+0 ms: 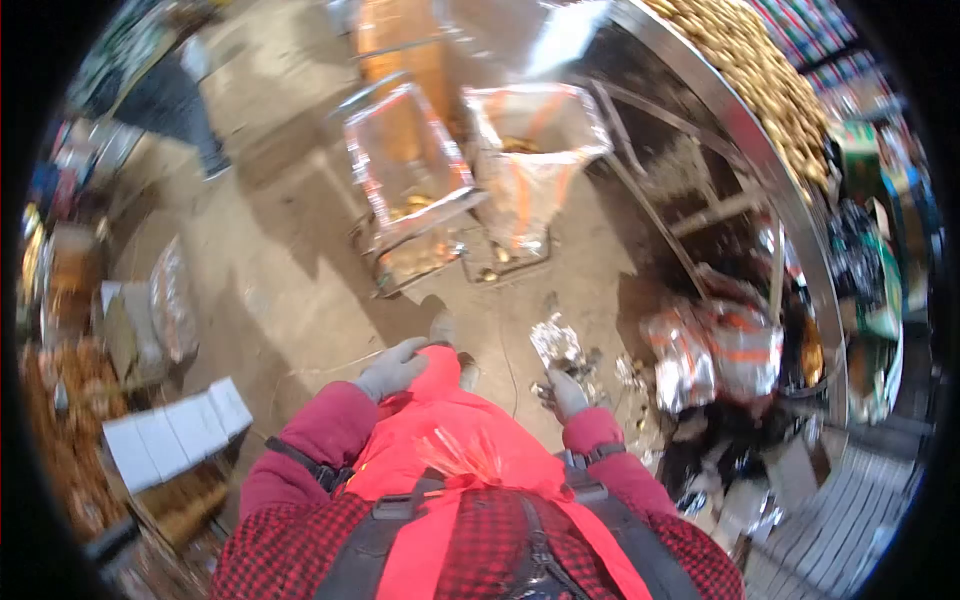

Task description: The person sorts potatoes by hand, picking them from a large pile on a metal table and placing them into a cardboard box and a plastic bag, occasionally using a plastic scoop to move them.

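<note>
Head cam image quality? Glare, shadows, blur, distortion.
Head view: strong fisheye, black corners, table rim bowed; head view: glare on the metal sheet, soft shadows across the floor; head view: open sack smeared, probably motion blur, left hand and right hand soft but readable.

To my left I see a white, creased rectangular panel (178, 435); low on my right, a grey slatted surface (835, 520); ahead-left, another person's dark-clothed leg (180, 110).
</note>
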{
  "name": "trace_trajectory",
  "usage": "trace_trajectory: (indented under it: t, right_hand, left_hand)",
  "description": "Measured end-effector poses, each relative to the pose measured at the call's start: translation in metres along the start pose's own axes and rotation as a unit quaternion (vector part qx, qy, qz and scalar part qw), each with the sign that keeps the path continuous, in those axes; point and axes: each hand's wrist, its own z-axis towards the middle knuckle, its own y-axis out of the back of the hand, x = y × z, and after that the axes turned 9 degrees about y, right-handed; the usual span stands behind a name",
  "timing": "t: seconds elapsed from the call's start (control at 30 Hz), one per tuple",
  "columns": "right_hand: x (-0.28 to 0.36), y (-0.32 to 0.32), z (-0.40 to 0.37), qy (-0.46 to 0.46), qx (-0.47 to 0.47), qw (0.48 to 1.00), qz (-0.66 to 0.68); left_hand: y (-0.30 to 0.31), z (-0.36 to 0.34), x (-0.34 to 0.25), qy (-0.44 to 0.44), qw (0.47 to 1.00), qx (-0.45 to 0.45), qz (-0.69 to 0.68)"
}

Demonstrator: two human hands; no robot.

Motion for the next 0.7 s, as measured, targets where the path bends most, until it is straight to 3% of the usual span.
trace_trajectory:
  t: [0.07, 0.17, 0.27, 0.37, 0.43, 0.47, 0.63, 0.7]
  right_hand:
    - [0.013, 0.001, -0.005, -0.044, 0.009, 0.999, 0.005]
    - [0.031, 0.019, 0.008, -0.052, 0.000, 0.998, 0.036]
    - [0.070, 0.056, 0.006, -0.063, -0.062, 0.994, 0.064]
    - [0.108, 0.108, 0.009, -0.041, -0.134, 0.983, 0.115]
    - [0.130, 0.120, 0.012, 0.027, -0.142, 0.975, 0.170]
    - [0.157, 0.115, 0.003, 0.045, -0.162, 0.965, 0.202]
    - [0.225, 0.149, 0.046, 0.097, -0.154, 0.955, 0.233]
    - [0.282, 0.168, 0.061, 0.151, -0.157, 0.962, 0.167]
  left_hand:
    - [0.005, 0.000, -0.038, 0.044, 0.999, -0.012, 0.011]
    - [0.014, 0.051, -0.092, -0.038, 0.995, -0.023, 0.085]
    - [0.004, 0.113, -0.148, -0.081, 0.995, 0.049, 0.032]
    - [0.002, 0.147, -0.256, -0.123, 0.981, 0.142, 0.043]
    - [-0.004, 0.161, -0.300, -0.174, 0.977, 0.112, 0.051]
    - [-0.012, 0.182, -0.305, -0.247, 0.962, 0.108, 0.034]
    - [-0.026, 0.228, -0.387, -0.306, 0.945, 0.068, 0.089]
    - [-0.029, 0.240, -0.431, -0.432, 0.879, -0.042, 0.199]
